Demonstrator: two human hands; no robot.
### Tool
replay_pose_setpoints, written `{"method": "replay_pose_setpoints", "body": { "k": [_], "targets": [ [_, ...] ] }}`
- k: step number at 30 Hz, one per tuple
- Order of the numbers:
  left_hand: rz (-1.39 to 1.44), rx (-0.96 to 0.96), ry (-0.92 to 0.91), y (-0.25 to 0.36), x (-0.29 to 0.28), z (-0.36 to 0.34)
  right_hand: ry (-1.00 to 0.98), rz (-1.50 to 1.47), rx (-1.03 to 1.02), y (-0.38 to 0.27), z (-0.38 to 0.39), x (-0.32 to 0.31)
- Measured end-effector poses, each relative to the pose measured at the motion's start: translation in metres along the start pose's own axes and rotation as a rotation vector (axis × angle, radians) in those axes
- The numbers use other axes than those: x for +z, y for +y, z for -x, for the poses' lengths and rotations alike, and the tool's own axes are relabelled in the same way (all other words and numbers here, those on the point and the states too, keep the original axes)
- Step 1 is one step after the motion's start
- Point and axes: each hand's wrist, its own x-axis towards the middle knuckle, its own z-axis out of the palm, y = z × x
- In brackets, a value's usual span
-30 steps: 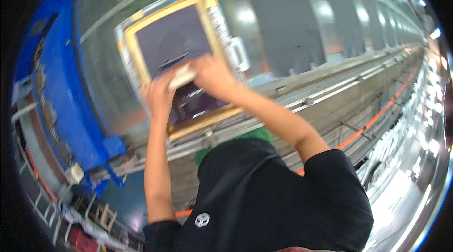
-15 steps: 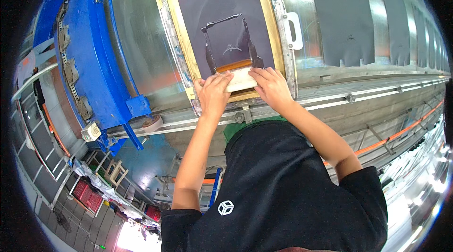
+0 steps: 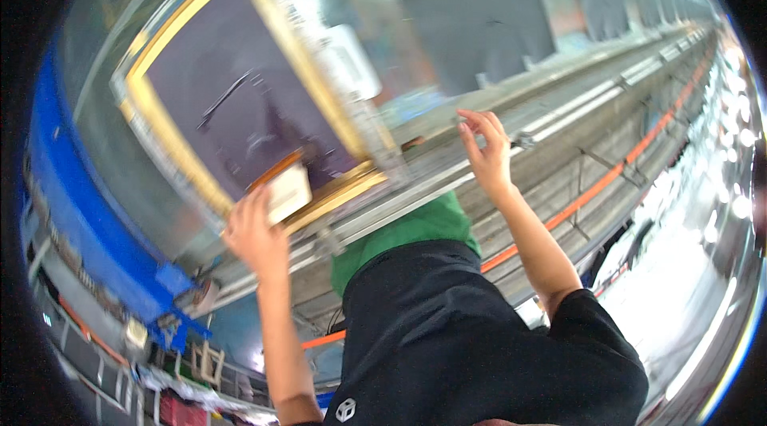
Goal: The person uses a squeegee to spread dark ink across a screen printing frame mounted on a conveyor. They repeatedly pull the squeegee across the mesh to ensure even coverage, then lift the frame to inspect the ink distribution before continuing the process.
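Note:
A yellow-framed printing screen (image 3: 177, 156) with dark mesh (image 3: 240, 91) lies on the long metal table. A squeegee (image 3: 285, 189), with an orange-brown strip and a pale block, rests on the mesh by the frame's near edge. My left hand (image 3: 254, 234) grips the squeegee's near side. My right hand (image 3: 484, 148) is raised to the right of the screen, over the table's rails, with its fingers apart and nothing in it. The picture is motion-blurred.
A blue machine frame (image 3: 76, 210) stands along the left. The table's rails (image 3: 607, 99) and an orange stripe (image 3: 615, 174) run off to the far right. A green cloth (image 3: 407, 233) hangs at my waist. Racks with small items (image 3: 192, 362) sit at the lower left.
My right hand has come off the squeegee and swung out to the right, now open. My left hand stays on the squeegee. The view has tilted and the screen looks larger.

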Motion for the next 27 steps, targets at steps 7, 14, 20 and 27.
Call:
{"method": "replay_pose_setpoints", "body": {
  "k": [7, 14, 20, 27],
  "targets": [
    [0.137, 0.039, -0.053, -0.002, -0.009, -0.019, -0.062, 0.196, -0.138, 0.080, 0.007, -0.015],
    [0.007, -0.083, -0.156, -0.001, -0.018, -0.024, -0.072, 0.113, -0.263, 0.082, 0.004, -0.018],
    [-0.069, -0.061, -0.214, -0.001, -0.022, -0.035, -0.075, 0.027, -0.264, 0.088, 0.001, -0.020],
    [-0.134, -0.077, -0.276, 0.006, -0.027, -0.041, -0.085, -0.004, -0.260, 0.088, 0.001, -0.022]
  ]
}}
